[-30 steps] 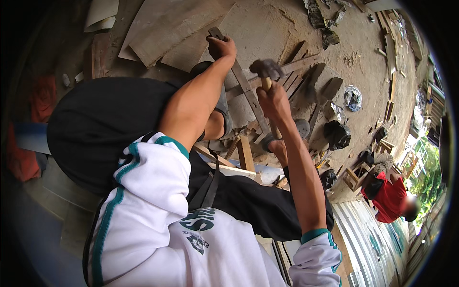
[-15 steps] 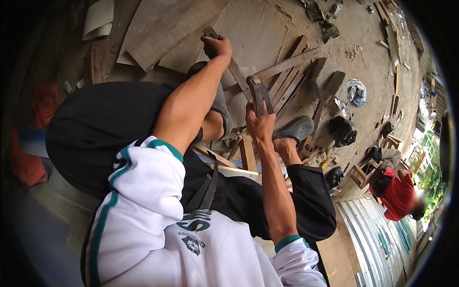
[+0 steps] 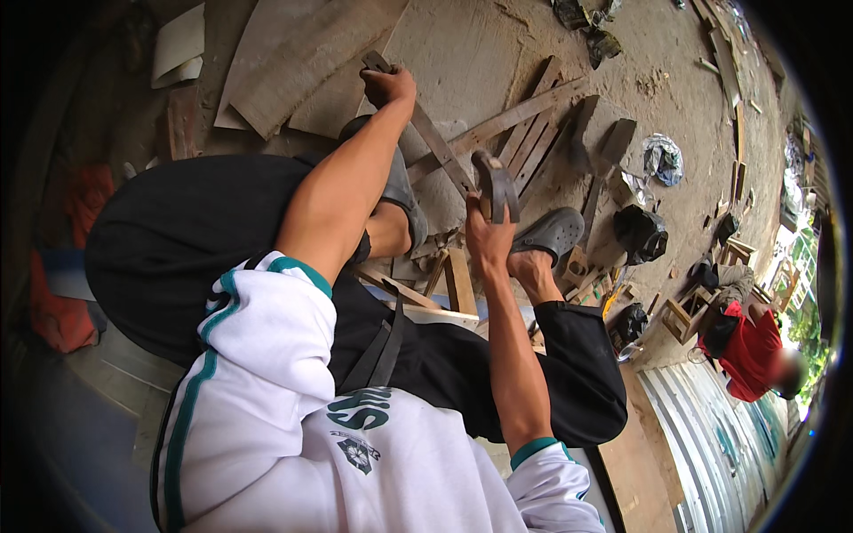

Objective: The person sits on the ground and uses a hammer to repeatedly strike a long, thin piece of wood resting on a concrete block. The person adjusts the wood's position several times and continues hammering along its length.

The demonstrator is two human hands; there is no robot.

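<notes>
My left hand (image 3: 388, 86) is closed around the upper end of a narrow dark wooden strip (image 3: 435, 142), which slants down to the right. My right hand (image 3: 489, 235) grips what looks like a claw hammer (image 3: 498, 185), its dark curved head above my fist and its handle hidden by hand and forearm. The strip's lower end reaches close beside the hammer head; whether they touch I cannot tell. Another wooden strip (image 3: 520, 113) lies crosswise behind, over several slats (image 3: 539, 133). My feet, in grey clogs (image 3: 553, 233), are planted either side of the right hand.
Wide flat boards (image 3: 306, 67) lie on the floor at the far left. Offcuts and a wooden frame (image 3: 460, 282) sit close to my legs. Black plastic (image 3: 640, 233) and a crumpled silvery bag (image 3: 662, 160) lie to the right. A person in red (image 3: 746, 351) is beyond, near corrugated metal sheet (image 3: 702, 435).
The hammer head has shifted slightly right and down and turned, leaving the strip's lower end more exposed. My left hand keeps its hold on the strip. The whole view has shifted slightly.
</notes>
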